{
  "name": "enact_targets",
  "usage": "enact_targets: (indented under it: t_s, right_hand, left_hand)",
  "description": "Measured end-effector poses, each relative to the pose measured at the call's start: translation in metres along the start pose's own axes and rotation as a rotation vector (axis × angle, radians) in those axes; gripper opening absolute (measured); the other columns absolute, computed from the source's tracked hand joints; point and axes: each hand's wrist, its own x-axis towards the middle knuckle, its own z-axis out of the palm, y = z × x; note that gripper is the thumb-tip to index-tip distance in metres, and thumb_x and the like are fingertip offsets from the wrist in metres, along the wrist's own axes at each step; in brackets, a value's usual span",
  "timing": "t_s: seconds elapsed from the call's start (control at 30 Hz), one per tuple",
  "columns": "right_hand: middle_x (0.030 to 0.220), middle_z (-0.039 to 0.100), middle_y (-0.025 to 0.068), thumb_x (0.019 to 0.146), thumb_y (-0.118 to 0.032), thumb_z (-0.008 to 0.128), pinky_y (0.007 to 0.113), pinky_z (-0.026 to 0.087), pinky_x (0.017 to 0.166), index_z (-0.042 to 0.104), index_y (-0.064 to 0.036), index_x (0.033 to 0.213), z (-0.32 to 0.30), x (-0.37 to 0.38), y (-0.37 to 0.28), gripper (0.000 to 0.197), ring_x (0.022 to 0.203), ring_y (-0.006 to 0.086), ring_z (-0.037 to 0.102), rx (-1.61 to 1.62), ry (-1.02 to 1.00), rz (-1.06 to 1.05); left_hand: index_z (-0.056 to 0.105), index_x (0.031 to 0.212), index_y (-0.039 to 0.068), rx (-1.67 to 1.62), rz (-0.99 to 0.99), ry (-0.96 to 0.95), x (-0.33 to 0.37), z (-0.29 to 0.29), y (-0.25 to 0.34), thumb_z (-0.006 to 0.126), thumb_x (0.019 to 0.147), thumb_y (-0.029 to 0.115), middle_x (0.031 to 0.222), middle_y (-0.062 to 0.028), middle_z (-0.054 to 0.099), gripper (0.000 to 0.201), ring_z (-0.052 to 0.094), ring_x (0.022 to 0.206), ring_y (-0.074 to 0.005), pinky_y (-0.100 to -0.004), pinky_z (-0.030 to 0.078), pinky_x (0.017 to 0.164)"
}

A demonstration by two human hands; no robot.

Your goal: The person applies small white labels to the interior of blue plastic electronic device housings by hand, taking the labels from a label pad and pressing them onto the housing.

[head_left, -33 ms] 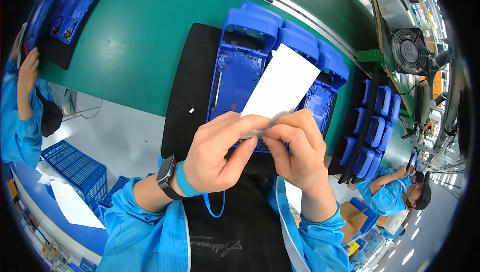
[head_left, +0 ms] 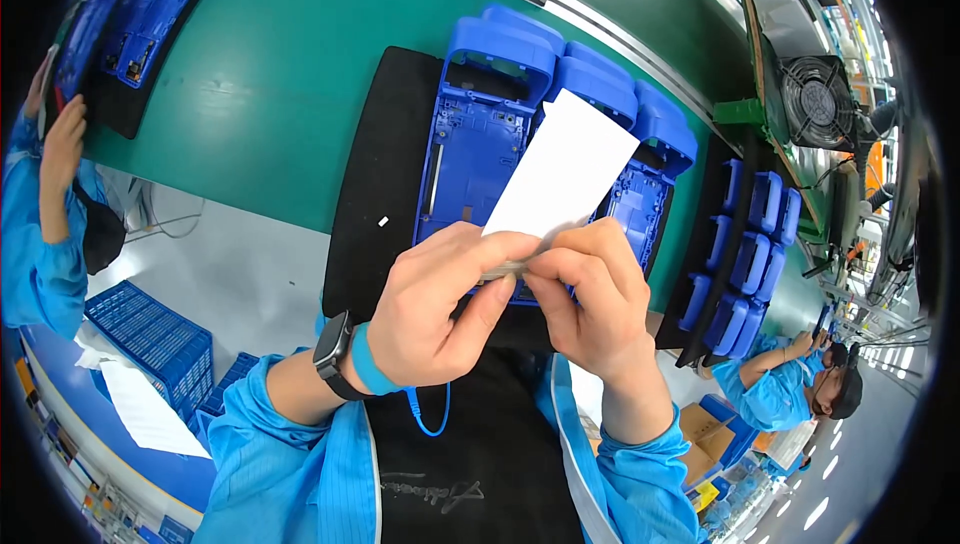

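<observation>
Head view, left hand (head_left: pixel 435 299), right hand (head_left: pixel 597 296), grip pinched on flat white sheet (head_left: pixel 565 162), moulded blue housings (head_left: pixel 482 149)

Wears a glossy blue jacket (head_left: pixel 280 474) with faint stripes and pale front edging, open over a black top (head_left: pixel 480 444) bearing thin, light script. Has a dark, square-faced watch (head_left: pixel 331 346) at the left wrist, beside a blue band (head_left: pixel 368 362) and a looping blue cord (head_left: pixel 433 433).

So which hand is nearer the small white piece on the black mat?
Left: in the picture, the left hand is below and to the right of the small white piece; the right hand is farther right.
</observation>
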Motion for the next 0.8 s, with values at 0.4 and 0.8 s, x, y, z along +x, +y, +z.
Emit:
enact_targets:
  t_s: [0.4, 0.8]
  right_hand:
    - [0.09, 0.058, 0.0135, 0.072, 0.003, 0.072, 0.04, 0.048, 0.067, 0.058, -0.0015, 0.093, 0.007, 0.004, 0.001, 0.026, 0.077, 0.0323, 0.059, 0.016, -0.078, -0.038]
    - [0.093, 0.06, 0.0137, 0.079, 0.003, 0.07, 0.04, 0.052, 0.077, 0.062, -0.0015, 0.093, 0.007, 0.008, 0.008, 0.017, 0.089, 0.0336, 0.061, 0.066, -0.232, 0.116]
  left_hand:
    - [0.062, 0.125, -0.006, -0.219, -0.386, 0.062, -0.011, -0.005, 0.005, 0.054, 0.095, -0.002, 0.087, -0.0022, 0.065, 0.031, 0.053, 0.073, -0.0047, -0.0197, 0.043, 0.066]
    - [0.058, 0.129, -0.004, 0.063, -0.18, 0.607, -0.039, -0.067, -0.029, 0.052, 0.099, 0.001, 0.115, -0.0092, 0.065, 0.031, 0.06, 0.095, -0.0111, -0.0254, 0.048, 0.085]
